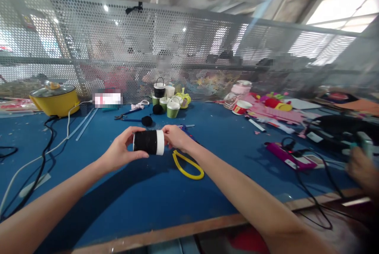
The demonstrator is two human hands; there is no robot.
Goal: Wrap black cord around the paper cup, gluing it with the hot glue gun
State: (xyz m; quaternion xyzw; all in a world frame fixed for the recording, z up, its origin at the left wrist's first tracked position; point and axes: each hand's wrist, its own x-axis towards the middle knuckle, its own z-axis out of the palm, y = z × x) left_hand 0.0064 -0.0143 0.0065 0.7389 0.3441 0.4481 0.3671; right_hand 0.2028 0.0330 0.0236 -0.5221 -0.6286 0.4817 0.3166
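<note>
My left hand [126,149] is wrapped round a paper cup [148,142] lying on its side, its wall covered in black and its white end facing right. Against that white end is my right hand [176,137], its fingers curled closed; what they pinch there is hidden. A yellow tube loop [189,175] lies on the blue table [133,198] below my right wrist. Just beyond my hands are a ball of black yarn [147,121] and a partly hidden blue tool [186,129].
Small green and white cups [173,108] stand at the back, with pliers [120,117] nearby. A yellow electric pot [55,100] with cables is at left. On the right are a purple power strip [290,155], pink craft pieces [281,113] and another person's hand [363,169].
</note>
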